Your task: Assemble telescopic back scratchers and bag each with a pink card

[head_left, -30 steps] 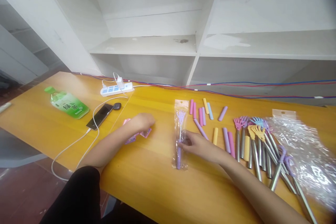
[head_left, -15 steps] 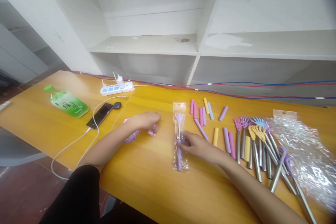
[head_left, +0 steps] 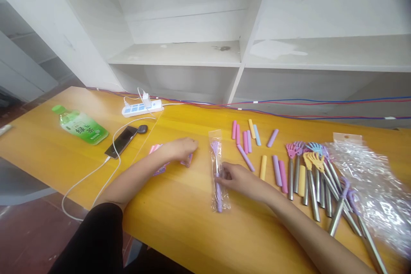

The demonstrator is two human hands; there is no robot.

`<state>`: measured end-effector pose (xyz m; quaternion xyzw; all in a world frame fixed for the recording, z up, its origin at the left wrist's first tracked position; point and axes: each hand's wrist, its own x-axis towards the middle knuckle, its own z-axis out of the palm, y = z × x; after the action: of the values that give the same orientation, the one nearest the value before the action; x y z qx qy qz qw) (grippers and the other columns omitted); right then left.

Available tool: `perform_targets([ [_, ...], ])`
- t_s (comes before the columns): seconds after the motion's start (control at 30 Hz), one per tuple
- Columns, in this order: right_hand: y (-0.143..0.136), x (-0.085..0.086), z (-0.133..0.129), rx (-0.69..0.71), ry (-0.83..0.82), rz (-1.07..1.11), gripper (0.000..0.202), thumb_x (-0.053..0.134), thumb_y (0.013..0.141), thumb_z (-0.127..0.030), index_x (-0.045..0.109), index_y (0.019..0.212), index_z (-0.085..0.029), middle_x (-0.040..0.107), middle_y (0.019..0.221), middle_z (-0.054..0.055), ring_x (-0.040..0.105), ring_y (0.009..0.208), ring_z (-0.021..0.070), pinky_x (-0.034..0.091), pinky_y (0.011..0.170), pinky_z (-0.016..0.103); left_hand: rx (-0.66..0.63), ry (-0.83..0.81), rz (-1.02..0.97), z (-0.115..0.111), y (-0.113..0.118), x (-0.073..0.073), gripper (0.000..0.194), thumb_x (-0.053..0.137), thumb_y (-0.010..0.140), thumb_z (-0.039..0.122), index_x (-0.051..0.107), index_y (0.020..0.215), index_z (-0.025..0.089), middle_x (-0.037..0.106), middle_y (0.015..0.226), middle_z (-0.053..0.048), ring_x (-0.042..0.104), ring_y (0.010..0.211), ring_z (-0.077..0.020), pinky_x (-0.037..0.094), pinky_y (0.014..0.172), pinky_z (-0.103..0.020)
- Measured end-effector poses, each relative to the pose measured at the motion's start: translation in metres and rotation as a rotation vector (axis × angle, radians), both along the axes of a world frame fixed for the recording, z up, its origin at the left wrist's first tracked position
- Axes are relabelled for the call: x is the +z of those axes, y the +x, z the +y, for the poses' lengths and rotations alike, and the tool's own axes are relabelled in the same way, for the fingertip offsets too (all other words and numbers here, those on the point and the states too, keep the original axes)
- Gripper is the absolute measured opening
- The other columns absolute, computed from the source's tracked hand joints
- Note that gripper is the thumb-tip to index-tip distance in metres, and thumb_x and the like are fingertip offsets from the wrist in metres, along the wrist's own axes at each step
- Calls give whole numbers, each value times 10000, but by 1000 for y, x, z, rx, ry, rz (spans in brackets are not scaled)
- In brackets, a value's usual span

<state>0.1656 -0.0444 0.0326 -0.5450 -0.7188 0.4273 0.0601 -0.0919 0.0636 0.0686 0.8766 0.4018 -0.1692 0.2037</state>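
Left hand and right hand are both low over the middle of the table. On the right hand, the thumb and bent fingers pinch the right side of a clear bag, near the middle of its length. Inside the bag lies a purple hand-shaped scratcher, its claw toward the table's far edge and its handle toward the near edge. The left hand's fingers are bent down onto a small pink and purple card; whether they pinch it cannot be told, as the hand covers most of it. More pink and purple cards lie under and beside the left wrist.

Beyond the right hand, toward the far edge, pink, purple, yellow and blue tubes are scattered. Farther right, metal-shafted scratchers with coloured claws lie in a pile, next to a heap of clear bags at the table's right end. Toward the left end are a green bottle, a phone with a white cable across it, a small black object and, near the far edge, a white power strip.
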Motion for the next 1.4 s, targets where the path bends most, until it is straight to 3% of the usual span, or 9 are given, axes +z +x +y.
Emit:
perform_targets([
  [0.33, -6, 23, -11, -96, 149, -218, 446, 499, 1023, -618, 571, 907, -194, 666, 848, 55, 573, 735, 187, 332, 637, 294, -40, -134, -206, 8, 1, -2, 222, 808, 674, 192, 625, 800, 202, 650, 912, -11, 601, 787, -175, 404, 645, -265],
  [0.5, -12, 20, -9, -157, 221, 259, 422, 571, 1003, -592, 562, 1190, -214, 691, 984, 46, 614, 793, 165, 435, 693, 288, -44, -210, -636, -15, 25, 8, 299, 789, 796, 235, 575, 1003, 203, 618, 870, 18, 569, 752, -133, 403, 666, -237],
  [0.63, -16, 9, -7, -198, 47, 642, 455, 632, 951, -614, 574, 1110, -191, 705, 981, 59, 637, 769, 148, 499, 687, 279, -81, -137, -760, -32, 40, 10, 401, 852, 784, 318, 535, 995, 194, 608, 917, 2, 551, 778, -136, 426, 713, -256],
  [0.77, -14, 5, -3, -250, -66, 721, 477, 686, 901, -613, 543, 1043, -180, 674, 798, 25, 626, 641, 141, 524, 621, 279, -146, -47, -796, -33, 40, 9, 532, 890, 765, 432, 555, 1098, 186, 634, 1074, -79, 614, 923, -208, 493, 819, -327],
  [0.93, -12, 10, 1, -450, -59, 757, 660, 672, 876, -498, 368, 1395, -226, 668, 884, 3, 683, 663, 188, 598, 636, 351, -86, 185, -678, -18, 27, -1, 733, 775, 862, 562, 477, 1419, 189, 585, 1351, -179, 583, 1264, -334, 488, 1054, -472],
  [1.0, -10, 9, 2, -415, -40, 665, 589, 609, 899, -408, 393, 1418, -233, 668, 920, 15, 694, 725, 192, 604, 685, 359, -94, 289, -585, -12, 24, -10, 690, 710, 933, 508, 444, 1488, 196, 554, 1435, -193, 518, 1370, -357, 442, 1125, -511],
  [1.1, -6, 2, 2, -225, 143, 324, 241, 517, 931, -296, 597, 1138, -200, 667, 971, 53, 664, 842, 183, 545, 774, 325, -138, 308, -499, -6, 22, -23, 664, 623, 1006, 430, 360, 1577, 215, 484, 1559, -176, 431, 1467, -335, 396, 1184, -489],
  [1.2, -5, -2, -2, -109, 290, 63, 134, 476, 942, -224, 602, 943, -181, 650, 987, 67, 605, 868, 175, 452, 768, 293, -150, 232, -479, -3, 22, -29, 652, 570, 1035, 436, 332, 1603, 223, 518, 1548, -148, 444, 1455, -301, 396, 1182, -449],
  [1.4, -11, 23, -21, 113, 167, 56, 129, 476, 951, -195, 538, 838, -185, 625, 843, 12, 523, 715, 135, 345, 654, 258, -64, 114, -493, -3, 26, -24, 299, 537, 1041, 273, 619, 1317, 192, 695, 1270, -110, 634, 1188, -237, 472, 1041, -357],
])
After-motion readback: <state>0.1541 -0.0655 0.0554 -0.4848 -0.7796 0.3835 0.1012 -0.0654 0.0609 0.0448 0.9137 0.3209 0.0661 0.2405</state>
